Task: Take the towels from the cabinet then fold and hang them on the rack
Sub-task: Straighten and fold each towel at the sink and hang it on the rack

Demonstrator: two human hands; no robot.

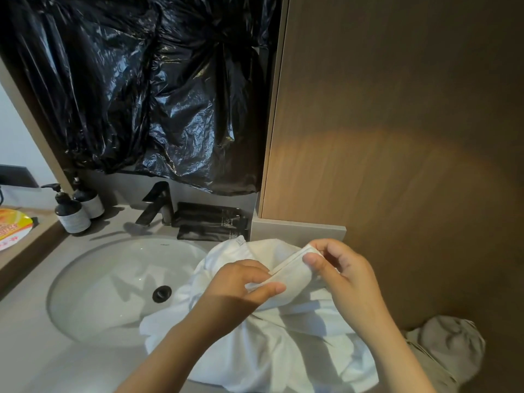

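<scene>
Towel [272, 344], white, heaped on the worktop [42, 350] beside the sink [113, 279]: soft, limp, probably light, best taken along its hemmed edge, which the left hand [241, 285] and right hand [340, 273] each pinch.

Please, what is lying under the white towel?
The white towel lies on the grey counter and hangs over part of the rim of the sink. Anything else beneath it is covered.
</scene>
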